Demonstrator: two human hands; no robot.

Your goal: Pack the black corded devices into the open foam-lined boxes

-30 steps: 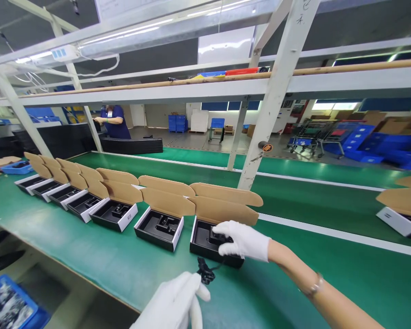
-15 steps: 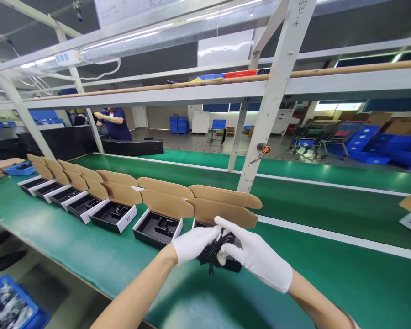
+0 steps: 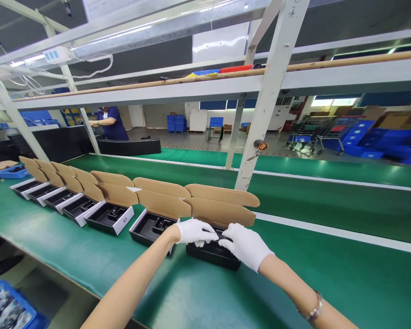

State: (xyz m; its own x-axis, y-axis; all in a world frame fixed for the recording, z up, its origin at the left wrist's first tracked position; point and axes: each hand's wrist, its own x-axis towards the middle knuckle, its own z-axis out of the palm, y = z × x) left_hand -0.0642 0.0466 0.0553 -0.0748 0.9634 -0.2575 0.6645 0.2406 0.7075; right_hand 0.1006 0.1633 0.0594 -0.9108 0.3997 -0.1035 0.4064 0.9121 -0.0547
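The nearest open box, black inside with a raised brown cardboard lid, stands at the right end of a row. My left hand, in a white glove, reaches over its left side with fingers closed. From the right, my right hand, also gloved, reaches into it with fingers bent inward. Between my fingertips shows part of a black cable bundle, held low in the box; most of it is hidden by the gloves. Just left, another open box has a black fitting inside.
Several more open boxes run leftward along the green bench. A white post rises behind the lids. A blue crate sits low at the left. Across the bench, a person in dark blue stands at the back left.
Both hands have brought the black cable bundle from in front of the box down into it. The bundle, plainly visible before, is now mostly covered. The view has shifted slightly.
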